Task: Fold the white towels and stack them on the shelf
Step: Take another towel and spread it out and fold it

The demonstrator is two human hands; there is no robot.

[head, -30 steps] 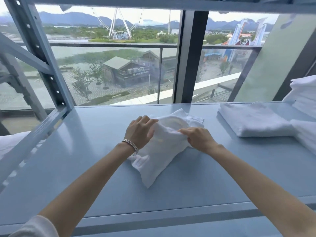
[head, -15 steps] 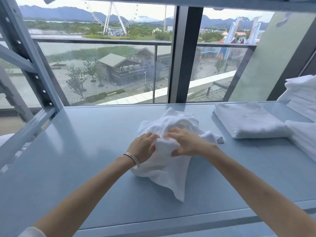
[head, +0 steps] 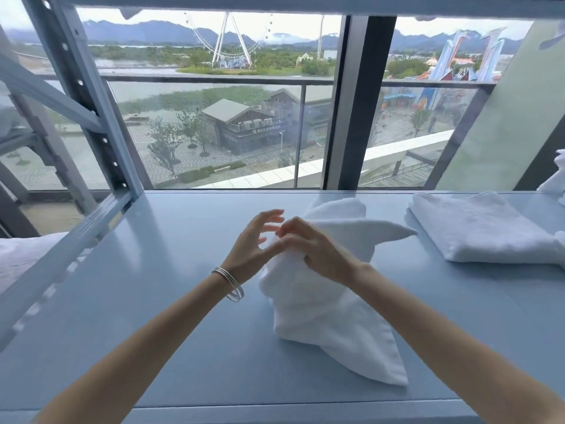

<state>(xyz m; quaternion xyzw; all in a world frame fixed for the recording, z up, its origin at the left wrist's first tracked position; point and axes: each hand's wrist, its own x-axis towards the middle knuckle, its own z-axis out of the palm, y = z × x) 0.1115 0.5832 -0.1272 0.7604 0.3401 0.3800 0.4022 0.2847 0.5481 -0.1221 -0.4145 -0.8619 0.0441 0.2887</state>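
While the right hand (head: 318, 252) pinches it, the left hand (head: 253, 240) splayed, the towel (head: 330, 316) bunches unfolded.

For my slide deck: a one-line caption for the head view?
Right hand grips a bunched white towel on the blue shelf; left hand open beside it.

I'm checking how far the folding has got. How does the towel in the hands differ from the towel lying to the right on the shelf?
The held towel is bunched, partly lifted, with corners sticking out; the folded towel lies flat as a neat rectangle. The right hand grips the held towel; nothing touches the folded one. The held towel sits mid-shelf, the folded one farther back and right. Both are white and on the same blue shelf.
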